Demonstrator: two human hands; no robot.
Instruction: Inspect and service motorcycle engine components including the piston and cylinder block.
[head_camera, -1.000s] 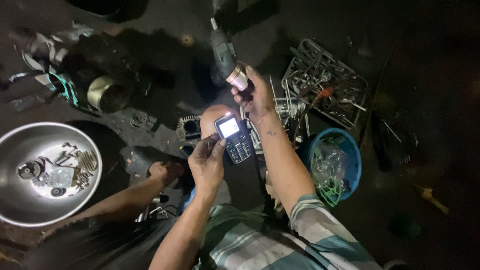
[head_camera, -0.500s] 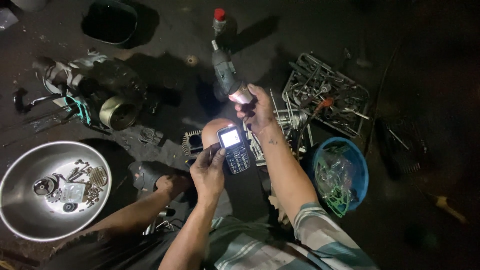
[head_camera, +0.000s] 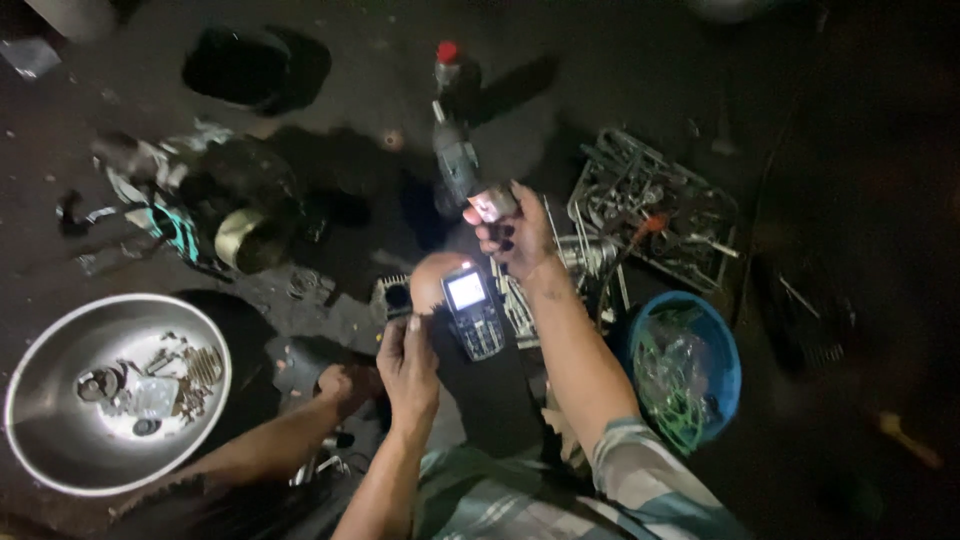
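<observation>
The mobile phone (head_camera: 472, 312), a small keypad handset with its screen lit, sits near the middle of the view, pinched at its lower left edge by the fingertips of the left hand (head_camera: 408, 362). That hand is closed on the phone, thumb and fingers gripping its side while the keypad faces up. At about one o'clock from the phone, the right hand (head_camera: 515, 232) is clenched round the grip of a power drill (head_camera: 457, 170), whose body runs up and away toward twelve o'clock (a small bright light shines at the hand end and falls on the phone). The two hands are near each other but not touching.

Just behind the phone, at eleven o'clock, a rounded pale knee or similar shape catches the light; what it is cannot be told. At eight o'clock from the left hand, another person's hand (head_camera: 345, 385) rests low on dark parts. Further out at nine o'clock lies a steel bowl (head_camera: 60, 440) holding small screws and metal bits. At three o'clock stands a blue tub (head_camera: 725, 345) with greenish tangled material inside, and at two o'clock a wire basket (head_camera: 700, 200) full of tools. At twelve o'clock, beyond the drill, stands a red-capped bottle (head_camera: 447, 60). A brass-coloured cylinder (head_camera: 245, 240) lies at ten o'clock among dark scrap.
</observation>
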